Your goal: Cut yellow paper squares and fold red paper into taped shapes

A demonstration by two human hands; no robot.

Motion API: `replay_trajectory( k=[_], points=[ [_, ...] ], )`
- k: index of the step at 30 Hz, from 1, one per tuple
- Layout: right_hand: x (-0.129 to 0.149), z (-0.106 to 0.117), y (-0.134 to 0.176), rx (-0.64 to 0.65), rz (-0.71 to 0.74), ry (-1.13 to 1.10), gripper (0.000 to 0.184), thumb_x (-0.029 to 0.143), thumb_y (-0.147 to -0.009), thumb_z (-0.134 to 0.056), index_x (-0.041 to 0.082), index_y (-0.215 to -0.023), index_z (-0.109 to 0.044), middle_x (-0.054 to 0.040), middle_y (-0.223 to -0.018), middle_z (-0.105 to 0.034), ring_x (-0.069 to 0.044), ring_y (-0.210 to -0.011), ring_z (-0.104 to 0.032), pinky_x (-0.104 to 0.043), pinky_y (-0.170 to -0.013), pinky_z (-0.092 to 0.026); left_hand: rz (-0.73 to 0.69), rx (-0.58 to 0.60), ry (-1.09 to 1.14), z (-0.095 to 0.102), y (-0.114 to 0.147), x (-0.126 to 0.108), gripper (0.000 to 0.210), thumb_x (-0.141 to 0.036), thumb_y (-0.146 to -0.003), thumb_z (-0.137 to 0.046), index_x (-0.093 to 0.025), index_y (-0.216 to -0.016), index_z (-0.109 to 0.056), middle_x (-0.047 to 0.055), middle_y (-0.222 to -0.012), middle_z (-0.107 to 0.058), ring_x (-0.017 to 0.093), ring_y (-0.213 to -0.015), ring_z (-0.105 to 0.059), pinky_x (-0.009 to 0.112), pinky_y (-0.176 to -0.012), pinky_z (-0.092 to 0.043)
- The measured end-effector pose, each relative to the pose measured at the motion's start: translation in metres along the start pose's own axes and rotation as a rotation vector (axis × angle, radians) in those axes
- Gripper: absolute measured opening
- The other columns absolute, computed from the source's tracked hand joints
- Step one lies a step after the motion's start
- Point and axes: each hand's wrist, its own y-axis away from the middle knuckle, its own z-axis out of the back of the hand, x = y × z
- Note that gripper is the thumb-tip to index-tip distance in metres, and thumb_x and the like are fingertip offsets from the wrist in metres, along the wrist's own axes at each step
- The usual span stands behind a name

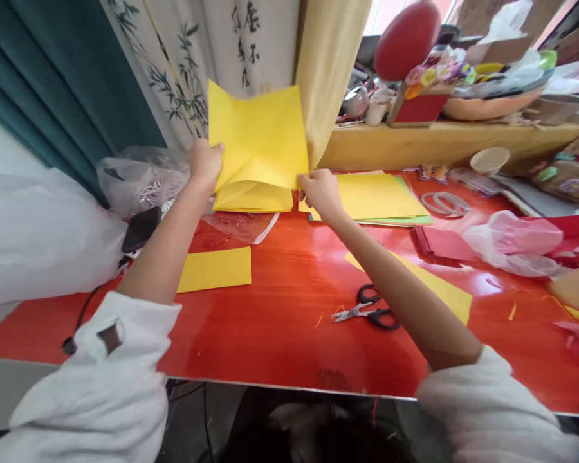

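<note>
"What do the hands have hold of?"

"Both grip one large, creased yellow paper sheet [260, 132], raised over the far side of the glossy red bench [280, 315]. The left hand [206, 162] pinches its left edge, and the right hand [321, 191] has closed on its lower right corner."

"And directly under it?"

"A thin stack of yellow paper [253, 200], low between the two hands. The sheet bulges down there, so I can't quite tell whether it touches that stack."

"What's around the right hand?"

"Just to its right, a broad pile of yellow sheets [376, 199] with green edges showing underneath. Nearer the person, by the right forearm, metal scissors with black handles [367, 313] lie apart from both hands. A loose yellow sheet [439, 289] is partly hidden by that forearm."

"And the left?"

"A yellow paper rectangle [217, 269] lies nearer the person than the left hand, beside the forearm. A clear, crinkled plastic bag [139, 173] sits to that hand's left."
</note>
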Motion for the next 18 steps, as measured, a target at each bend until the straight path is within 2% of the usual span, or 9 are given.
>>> replay_trajectory(
  k=[2,4,5,7,11,16,18],
  points=[
    [-0.006,-0.018,-0.022,0.043,-0.031,0.074,0.026,0.027,-0.090,-0.047,0.008,-0.081,-0.063,-0.0101,-0.081,-0.067,-0.017,-0.073,-0.063,-0.030,-0.068,-0.051,0.032,0.005,-0.126,-0.009,-0.019,0.013,0.025,-0.020,-0.085,-0.053,0.001,-0.099,-0.058,0.018,-0.118,-0.059,0.029,-0.121,-0.047,0.043,-0.105,-0.029],
    [-0.017,-0.033,-0.036,0.094,-0.080,0.145,0.029,0.032,-0.089,-0.054,0.013,-0.110,-0.058,-0.0085,-0.107,-0.061,-0.018,-0.090,-0.061,-0.037,-0.077,-0.052,0.032,0.034,-0.230,-0.020,-0.028,0.030,0.023,-0.023,-0.082,-0.058,-0.004,-0.096,-0.060,0.018,-0.113,-0.062,0.031,-0.119,-0.049,0.044,-0.102,-0.032],
    [-0.023,-0.038,-0.041,0.114,-0.099,0.175,0.033,0.032,-0.089,-0.055,0.013,-0.116,-0.055,-0.0097,-0.114,-0.058,-0.020,-0.096,-0.060,-0.039,-0.080,-0.051,0.030,0.051,-0.275,-0.025,-0.030,0.039,0.022,-0.024,-0.081,-0.060,-0.006,-0.095,-0.060,0.018,-0.110,-0.063,0.031,-0.117,-0.050,0.044,-0.099,-0.034],
    [-0.035,-0.044,-0.046,0.163,-0.135,0.232,0.034,0.032,-0.089,-0.055,0.015,-0.119,-0.054,-0.0098,-0.118,-0.056,-0.020,-0.099,-0.059,-0.041,-0.082,-0.051,0.022,0.077,-0.359,-0.034,-0.033,0.056,0.024,-0.029,-0.082,-0.060,-0.009,-0.096,-0.061,0.017,-0.108,-0.063,0.031,-0.113,-0.053,0.045,-0.096,-0.037],
    [-0.049,-0.044,-0.052,0.237,-0.186,0.312,0.033,0.032,-0.089,-0.054,0.016,-0.118,-0.054,-0.0092,-0.118,-0.057,-0.020,-0.099,-0.059,-0.041,-0.082,-0.050,0.015,0.107,-0.485,-0.043,-0.037,0.079,0.037,-0.040,-0.087,-0.053,-0.014,-0.112,-0.056,0.010,-0.116,-0.058,0.023,-0.108,-0.055,0.047,-0.095,-0.042],
    [-0.055,-0.038,-0.069,0.306,-0.245,0.285,0.031,0.032,-0.090,-0.053,0.017,-0.117,-0.055,-0.0091,-0.119,-0.056,-0.020,-0.099,-0.059,-0.040,-0.083,-0.050,0.029,0.068,-0.549,-0.055,-0.038,0.094,0.049,-0.042,-0.085,-0.055,-0.005,-0.118,-0.052,0.021,-0.121,-0.054,0.033,-0.116,-0.049,0.055,-0.098,-0.034],
    [-0.057,-0.040,-0.076,0.349,-0.277,0.227,0.030,0.032,-0.090,-0.052,0.018,-0.116,-0.056,-0.0091,-0.119,-0.057,-0.019,-0.099,-0.059,-0.039,-0.083,-0.050,0.036,0.032,-0.549,-0.063,-0.036,0.097,0.045,-0.039,-0.087,-0.054,-0.009,-0.120,-0.051,0.017,-0.126,-0.052,0.030,-0.117,-0.048,0.053,-0.099,-0.036]
  ],
)
